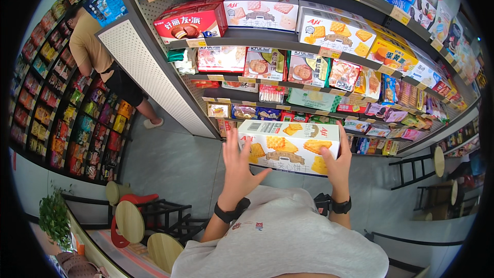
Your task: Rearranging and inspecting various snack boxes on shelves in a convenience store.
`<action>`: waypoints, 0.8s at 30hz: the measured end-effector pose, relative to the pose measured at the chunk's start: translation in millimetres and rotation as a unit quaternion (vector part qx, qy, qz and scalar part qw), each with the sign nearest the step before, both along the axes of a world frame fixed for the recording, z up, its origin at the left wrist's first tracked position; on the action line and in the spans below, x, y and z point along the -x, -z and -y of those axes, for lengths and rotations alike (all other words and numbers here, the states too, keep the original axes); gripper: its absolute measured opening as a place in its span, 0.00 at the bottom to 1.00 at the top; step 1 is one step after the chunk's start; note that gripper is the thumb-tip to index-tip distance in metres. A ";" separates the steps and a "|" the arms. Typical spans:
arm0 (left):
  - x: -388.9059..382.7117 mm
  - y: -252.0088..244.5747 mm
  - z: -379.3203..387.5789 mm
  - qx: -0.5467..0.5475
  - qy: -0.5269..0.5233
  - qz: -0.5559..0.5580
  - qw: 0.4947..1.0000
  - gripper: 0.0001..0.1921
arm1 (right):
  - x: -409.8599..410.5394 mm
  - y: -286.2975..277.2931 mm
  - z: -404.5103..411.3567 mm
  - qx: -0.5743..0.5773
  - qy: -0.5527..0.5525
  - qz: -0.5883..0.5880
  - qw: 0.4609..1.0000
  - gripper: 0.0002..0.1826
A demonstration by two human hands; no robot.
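A white Aji cracker box (287,150) is held level in front of my chest, below the shelves. My right hand (337,156) grips its right end, thumb on the front face and fingers behind. Against the left part of the front face lies my left hand (239,166), its fingers spread and pointing up; whether it presses on the box I cannot tell. Both wrists wear black bands. On the upper shelf stand a similar Aji box with yellow crackers (335,33), another with pink ones (261,13), a red box of pies (191,21) and a yellow pie box (393,52).
The shelf unit's perforated end panel (154,73) rises at the left. Beyond it, a person (92,42) stands at a rack of snack packs (69,112). Round-topped stools (130,222) and a potted plant (56,216) are at lower left. More black-framed stools (415,168) stand at right.
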State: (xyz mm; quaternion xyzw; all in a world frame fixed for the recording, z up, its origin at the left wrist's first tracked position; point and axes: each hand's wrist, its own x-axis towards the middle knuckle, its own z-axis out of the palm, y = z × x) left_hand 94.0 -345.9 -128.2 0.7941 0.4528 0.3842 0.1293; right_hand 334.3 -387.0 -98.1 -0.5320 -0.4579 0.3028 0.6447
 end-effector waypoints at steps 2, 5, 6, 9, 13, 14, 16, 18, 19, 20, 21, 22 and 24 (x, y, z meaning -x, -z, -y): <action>-10.5 3.1 3.5 -0.006 0.055 -0.040 0.998 0.52 | 6.4 -0.6 -1.4 0.002 0.020 0.083 0.996 0.40; -30.0 -1.7 6.6 -0.010 0.081 -0.079 0.994 0.50 | 13.6 7.2 -4.2 0.006 0.015 0.069 0.997 0.41; -32.9 -1.5 5.7 -0.007 0.084 -0.078 0.993 0.48 | 16.9 8.2 -4.8 0.000 0.015 0.074 0.997 0.42; -42.8 3.0 4.2 -0.032 0.106 -0.088 0.990 0.48 | 19.1 6.2 -5.9 0.012 0.026 0.142 0.989 0.42; -49.4 2.1 1.7 -0.025 0.104 -0.097 0.989 0.47 | 24.1 6.4 -4.8 0.021 0.044 0.113 0.992 0.43; -51.2 2.7 -1.3 -0.030 0.110 -0.090 0.989 0.48 | 24.6 6.9 -5.4 0.022 0.059 0.131 0.989 0.42; -52.2 5.4 -5.1 -0.034 0.115 -0.083 0.989 0.48 | 26.9 5.5 -5.8 0.022 0.074 0.149 0.986 0.42; -52.0 9.8 -8.5 -0.054 0.125 -0.053 0.989 0.49 | 29.5 2.2 -4.7 0.009 0.085 0.178 0.980 0.42; -51.6 11.0 -10.4 -0.054 0.125 -0.053 0.989 0.49 | 27.8 2.9 -5.6 0.009 0.085 0.178 0.980 0.42; -50.4 11.9 -12.4 -0.047 0.125 -0.039 0.990 0.51 | 24.9 4.8 -6.6 0.006 0.057 0.177 0.983 0.38; -49.2 13.1 -14.7 -0.039 0.125 -0.026 0.991 0.53 | 21.5 7.1 -7.6 0.002 0.030 0.175 0.984 0.34; -47.1 15.1 -16.6 -0.039 0.126 -0.025 0.991 0.53 | 18.2 10.0 -8.2 0.002 0.031 0.175 0.984 0.34; -40.7 18.8 -19.4 0.040 0.143 0.111 0.983 0.58 | 13.4 15.9 -8.4 -0.024 -0.075 0.029 0.996 0.27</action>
